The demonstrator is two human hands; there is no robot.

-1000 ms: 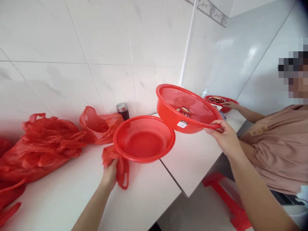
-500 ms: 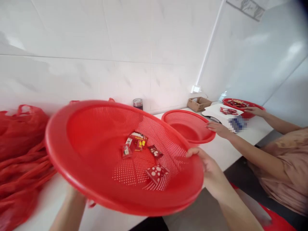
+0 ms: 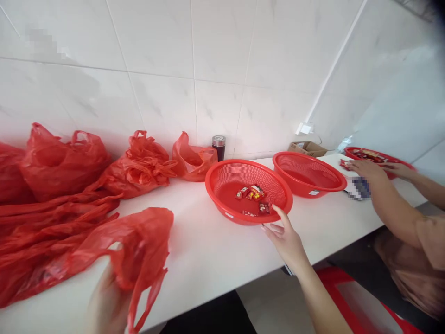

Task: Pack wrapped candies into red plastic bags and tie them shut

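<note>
My left hand (image 3: pixel 106 304) is low at the front, closed on a crumpled red plastic bag (image 3: pixel 134 246) lifted above the white counter (image 3: pixel 205 250). My right hand (image 3: pixel 285 236) is open, fingers spread, just off the near rim of a red mesh basket (image 3: pixel 222 185) that rests on the counter. Inside this basket lie several small red and yellow wrapped packets (image 3: pixel 253 195). A second, empty red basket (image 3: pixel 309 174) sits right beside it.
Several red plastic bags (image 3: pixel 69 171) are heaped along the tiled wall at left. A dark jar with a metal lid (image 3: pixel 219 146) stands behind the baskets. Another person's hands (image 3: pixel 368 169) work at the right near a third red basket (image 3: pixel 377 155) and a cardboard box (image 3: pixel 308 148). A red stool (image 3: pixel 361 306) is below.
The basket with packets, held up close to me half a second ago, now rests on the counter and my right hand has let go. My left hand has lifted a red bag.
</note>
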